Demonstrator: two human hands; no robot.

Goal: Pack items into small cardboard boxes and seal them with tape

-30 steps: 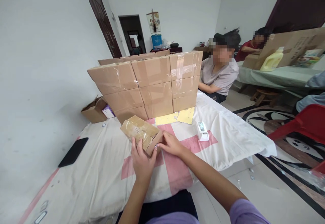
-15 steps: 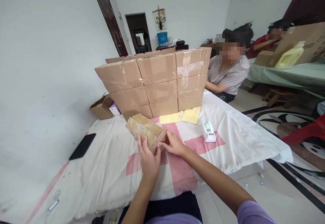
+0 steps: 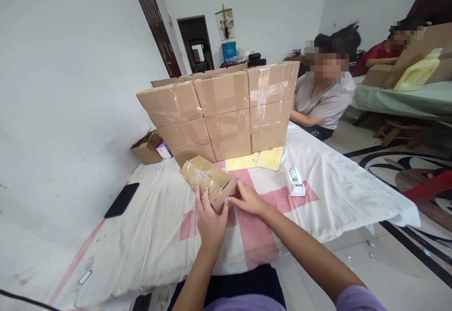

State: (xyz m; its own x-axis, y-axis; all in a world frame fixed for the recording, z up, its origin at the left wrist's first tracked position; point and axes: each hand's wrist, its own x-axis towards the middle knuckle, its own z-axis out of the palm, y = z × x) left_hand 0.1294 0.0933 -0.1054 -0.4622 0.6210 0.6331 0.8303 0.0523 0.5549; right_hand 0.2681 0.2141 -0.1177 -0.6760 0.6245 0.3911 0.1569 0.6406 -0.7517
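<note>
Between my hands is a small brown cardboard box (image 3: 206,174), taped along its top and tilted above the cloth-covered table. My left hand (image 3: 211,214) grips its near left side, fingers laid over the top edge. Around the near right end, my right hand (image 3: 247,198) closes with its thumb at the lower edge. A bit of something white shows there by the thumbs, too small to name. The box's underside and my right fingertips are partly hidden.
A wall of stacked, taped cartons (image 3: 226,108) stands behind. Yellow sheets (image 3: 270,158), a white device (image 3: 295,182), a black phone (image 3: 122,200) and an open carton (image 3: 145,147) lie around the table (image 3: 339,203). A co-worker (image 3: 325,94) sits beyond the cartons at right.
The whole view has shifted slightly, so things sit a little further right. Both hands keep their hold on the box, with hardly any other movement.
</note>
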